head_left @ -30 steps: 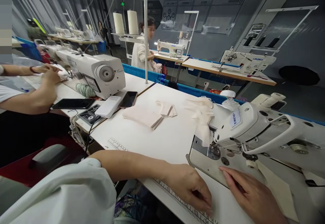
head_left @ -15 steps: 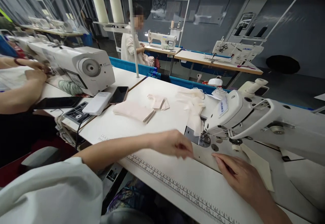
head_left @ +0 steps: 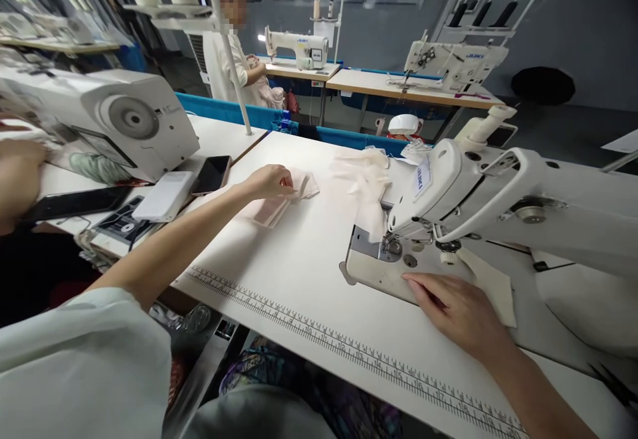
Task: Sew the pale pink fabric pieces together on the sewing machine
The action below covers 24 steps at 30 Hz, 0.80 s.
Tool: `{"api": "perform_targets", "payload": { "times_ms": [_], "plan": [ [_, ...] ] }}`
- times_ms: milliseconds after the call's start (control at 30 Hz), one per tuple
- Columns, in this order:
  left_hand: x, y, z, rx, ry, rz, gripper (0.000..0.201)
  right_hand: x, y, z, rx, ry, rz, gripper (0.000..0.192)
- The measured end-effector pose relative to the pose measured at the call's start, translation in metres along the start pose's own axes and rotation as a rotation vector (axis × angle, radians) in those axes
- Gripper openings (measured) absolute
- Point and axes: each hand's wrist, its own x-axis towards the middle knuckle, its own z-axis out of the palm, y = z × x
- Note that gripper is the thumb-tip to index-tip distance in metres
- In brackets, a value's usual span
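On my table, the fabric stack lies toward the far left edge, long axis along my forearm, left hand pinching its far end, right hand flat and released near the machine.

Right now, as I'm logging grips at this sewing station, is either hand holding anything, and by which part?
The left hand pinches the near edge of a small pale pink fabric piece. The right hand lies flat on the white sewing machine bed, holding nothing.
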Motion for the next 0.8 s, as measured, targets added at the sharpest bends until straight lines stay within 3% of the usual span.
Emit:
{"api": "perform_targets", "payload": {
  "times_ms": [200, 400, 533, 600, 800],
  "plan": [
    [0.001, 0.001, -0.001, -0.062, 0.017, -0.061, 0.016, -0.003, 0.002, 0.002, 0.047, -0.073, 0.065, 0.031],
    [-0.002, -0.004, -0.013, -0.231, 0.035, -0.155, 0.028, -0.005, 0.003, 0.003, 0.026, -0.066, 0.064, 0.028],
    [-0.006, 0.009, -0.023, -0.400, 0.007, -0.156, 0.031, -0.004, 0.002, 0.002, 0.042, -0.073, 0.067, 0.025],
    [-0.013, 0.024, -0.029, -0.492, -0.094, -0.116, 0.030, -0.005, 0.002, 0.003, 0.049, -0.071, 0.076, 0.023],
    [-0.053, 0.086, -0.039, -0.556, -0.631, 0.094, 0.038, -0.007, 0.001, 0.003, 0.058, -0.086, 0.101, 0.024]
  ]
}}
